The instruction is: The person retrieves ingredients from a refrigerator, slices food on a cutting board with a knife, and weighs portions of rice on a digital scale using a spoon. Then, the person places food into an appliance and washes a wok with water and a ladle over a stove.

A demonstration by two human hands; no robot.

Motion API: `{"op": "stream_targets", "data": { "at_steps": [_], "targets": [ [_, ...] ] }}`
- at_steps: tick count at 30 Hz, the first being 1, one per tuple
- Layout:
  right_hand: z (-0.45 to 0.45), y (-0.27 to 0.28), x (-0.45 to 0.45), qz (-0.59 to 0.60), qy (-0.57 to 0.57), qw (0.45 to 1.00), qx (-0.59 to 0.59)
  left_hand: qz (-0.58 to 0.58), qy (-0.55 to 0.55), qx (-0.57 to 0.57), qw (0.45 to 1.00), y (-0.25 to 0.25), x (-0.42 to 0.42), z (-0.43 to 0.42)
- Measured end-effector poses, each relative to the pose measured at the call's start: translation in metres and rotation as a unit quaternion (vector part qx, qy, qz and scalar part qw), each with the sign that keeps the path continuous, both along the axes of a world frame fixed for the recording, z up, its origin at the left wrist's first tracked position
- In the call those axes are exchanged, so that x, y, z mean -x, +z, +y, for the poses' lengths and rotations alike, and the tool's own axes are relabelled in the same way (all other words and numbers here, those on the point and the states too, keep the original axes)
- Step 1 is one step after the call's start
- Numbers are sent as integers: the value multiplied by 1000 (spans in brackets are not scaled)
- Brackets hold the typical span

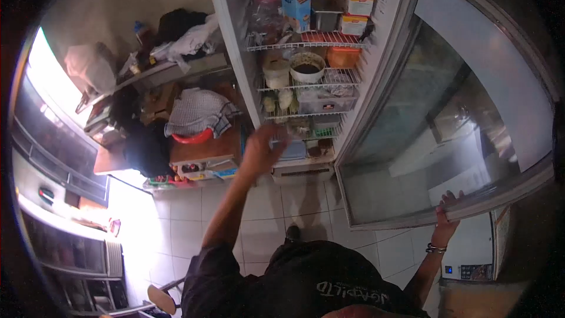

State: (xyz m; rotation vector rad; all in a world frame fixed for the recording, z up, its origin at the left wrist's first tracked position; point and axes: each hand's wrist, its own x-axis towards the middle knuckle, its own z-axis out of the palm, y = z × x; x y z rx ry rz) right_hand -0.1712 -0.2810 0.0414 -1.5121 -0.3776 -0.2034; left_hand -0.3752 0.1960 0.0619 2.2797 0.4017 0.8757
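Note:
A tall fridge (385, 53) stands in front of me with its glass door (406, 159) swung out to the right. My right hand (448, 207), with a bracelet at the wrist, has its fingers hooked over the door's edge. My left hand (263, 152) is raised before the fridge's lower shelves, slightly blurred, fingers apart and holding nothing. Closest to it are a clear container with a green base (325, 129) and a blue-grey tray (292, 150). Higher up sit a white tub with dark contents (307, 68), an orange container (343, 57) and a blue carton (296, 5).
To the left, a wooden table (203, 156) carries a red basin (193, 136) under a checked cloth (200, 111). Above it, a shelf (138, 76) holds cloths and bags. A chair (162, 298) stands at lower left. Pale floor tiles (262, 229) lie below.

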Motion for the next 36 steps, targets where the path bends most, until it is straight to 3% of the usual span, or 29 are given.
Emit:
{"op": "stream_targets", "data": {
  "at_steps": [2, 4, 8, 10, 14, 16, 20, 23, 24, 26, 29, 31, 32, 34, 35, 36],
  "targets": [
    [1, -3, 0, 16, -30, 999, -21, -112, 40, -122, 985, 40, -29, 45],
    [5, -3, 0, 32, -57, 997, -41, -114, 55, -153, 980, 82, -56, 91],
    [-20, -22, -15, 86, -22, 988, -125, -164, 89, -90, 978, 144, -124, 168],
    [-27, -37, -21, 85, 2, 984, -155, -174, 137, -215, 951, 167, -156, 195],
    [-25, -40, -19, 58, 5, 984, -168, -230, 112, -308, 917, 190, -211, 232],
    [-23, -40, -14, 45, 22, 983, -174, -150, 133, -339, 919, 188, -226, 250],
    [-13, -38, -8, 75, -48, 986, -144, 170, 196, -390, 884, 211, -240, 275],
    [4, -18, 13, 49, -81, 994, -54, 124, 211, -376, 894, 211, -252, 297],
    [11, -9, 18, 26, -100, 995, 8, 17, 223, -416, 882, 198, -273, 331],
    [17, -4, 22, 25, -116, 993, 16, -91, 229, -451, 858, 199, -280, 342],
    [5, -18, 14, -15, -130, 990, 55, -5, 90, -519, 850, 219, -266, 327],
    [5, -16, 14, -51, -124, 987, 88, 57, 86, -413, 905, 218, -273, 338],
    [8, -15, 17, -19, -109, 994, 27, 78, 86, -376, 919, 218, -275, 343],
    [8, -16, 14, 13, -92, 995, -36, 105, -42, -290, 950, 227, -271, 334],
    [1, -22, 11, -29, -116, 991, 54, 106, -42, -290, 950, 227, -266, 329],
    [-5, -28, 6, -72, -138, 978, 142, 184, -43, -223, 956, 235, -246, 302]
  ]
}}
